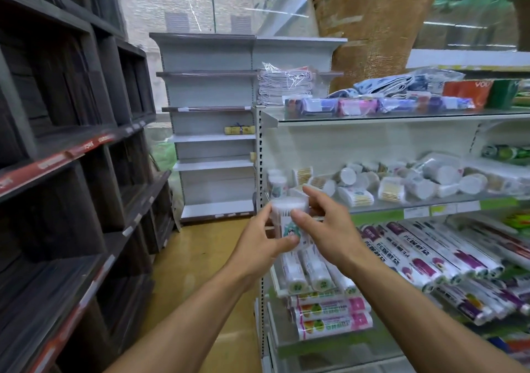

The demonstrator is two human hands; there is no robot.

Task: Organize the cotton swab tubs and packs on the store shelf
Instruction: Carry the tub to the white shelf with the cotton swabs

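Clear round plastic cotton swab tub (289, 215), judged light, rigid, slippery, is gripped by left hand (262, 239) and right hand (324, 229) at its sidewall.

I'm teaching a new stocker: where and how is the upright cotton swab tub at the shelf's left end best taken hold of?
Probably by its round side wall, coming from the aisle front. The upright tub stands at the shelf's open left end, lid up, with toppled tubs only to its right. Both hands, left and right, currently grip another tub.
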